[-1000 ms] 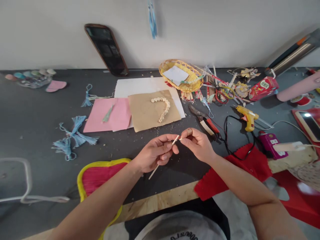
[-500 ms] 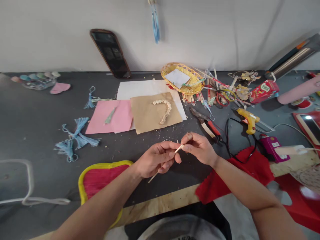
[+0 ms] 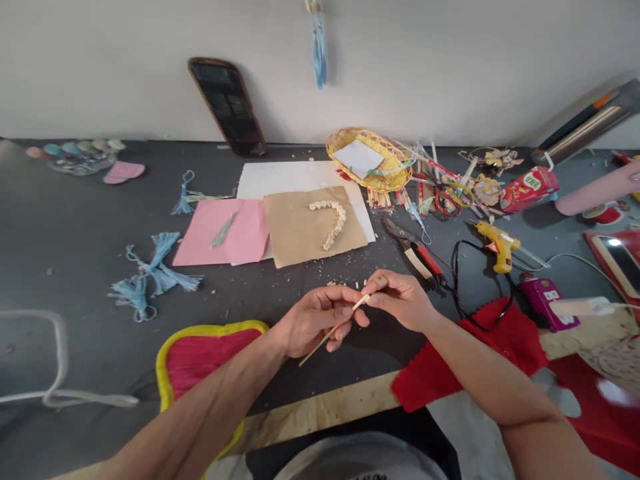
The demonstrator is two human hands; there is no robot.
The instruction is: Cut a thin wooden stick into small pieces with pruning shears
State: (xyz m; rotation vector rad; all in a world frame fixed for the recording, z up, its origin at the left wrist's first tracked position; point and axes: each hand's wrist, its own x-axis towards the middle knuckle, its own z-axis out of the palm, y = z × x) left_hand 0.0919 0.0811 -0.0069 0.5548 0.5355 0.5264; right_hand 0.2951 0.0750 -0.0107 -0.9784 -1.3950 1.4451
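Btwn 2 hands [image 3: 314, 319], 1 stick [image 3: 319, 345]

At the centre of the frame, the right hand [image 3: 404, 300], just apart from the stick [image 3: 320, 345] a second ago, now has its fingertips on the upper end; more stick shows across the left hand [image 3: 317, 319] than half a second ago.

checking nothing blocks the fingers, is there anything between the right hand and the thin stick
Nothing visible stands between them: the right hand pinches at the upper end of the thin stick, which the left hand holds farther down.
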